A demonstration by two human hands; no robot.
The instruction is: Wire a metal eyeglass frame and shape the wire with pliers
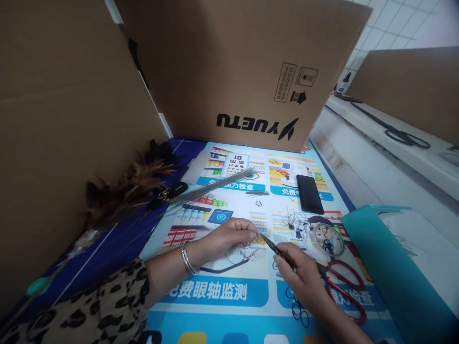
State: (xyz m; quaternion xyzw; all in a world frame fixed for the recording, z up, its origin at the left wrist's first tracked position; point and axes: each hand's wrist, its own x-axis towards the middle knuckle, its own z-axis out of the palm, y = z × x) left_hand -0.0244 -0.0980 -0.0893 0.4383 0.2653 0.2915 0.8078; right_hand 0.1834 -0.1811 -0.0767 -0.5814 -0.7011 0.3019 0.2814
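Pinches a wire loop (256, 238) with thumb and fingers of the left hand (234, 233) pressed together, above the printed sheet (215, 322). Grips the pliers (271, 245) with fingers of the right hand (299, 270) wrapped round the handles. Slants their long axis from near right to far left, aiming the tip at the loop; cannot tell if touching.
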